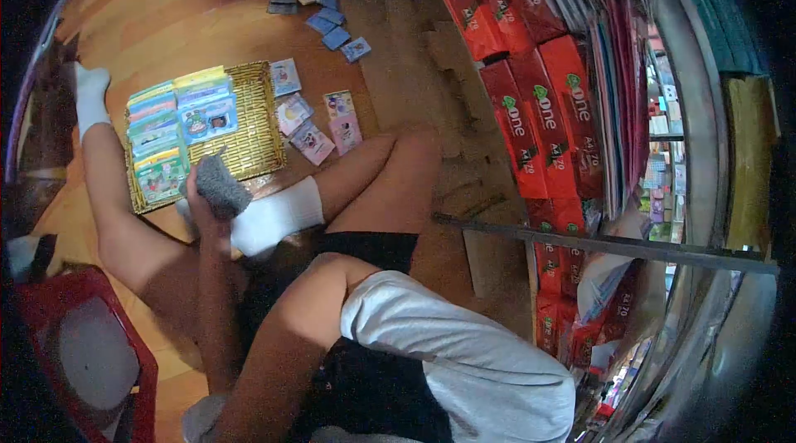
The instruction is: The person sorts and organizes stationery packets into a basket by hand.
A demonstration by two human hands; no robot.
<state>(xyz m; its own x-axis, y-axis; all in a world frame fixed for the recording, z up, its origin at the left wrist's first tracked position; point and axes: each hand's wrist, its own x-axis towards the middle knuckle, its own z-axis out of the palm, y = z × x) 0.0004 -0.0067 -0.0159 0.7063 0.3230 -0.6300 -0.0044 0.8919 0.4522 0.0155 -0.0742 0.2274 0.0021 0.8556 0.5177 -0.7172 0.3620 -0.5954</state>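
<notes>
My left hand (197,199) is closed around a fuzzy grey cloth (220,188), held above the near edge of a golden woven tray (255,111). Rows of small colourful printed packets (157,130) fill the tray's left and middle. A blue packet with cartoon pictures (207,118) lies face up among them. My right forearm (286,343) bends down and left across my lap. The right hand itself does not show. My white-socked foot (278,219) rests just beside the cloth.
Pink and white packets (312,141) lie right of the tray; blue ones (328,27) are scattered farther back. Stacked red paper reams (543,124) stand on the right behind a metal bar (597,242). A red-framed object (95,352) is at lower left.
</notes>
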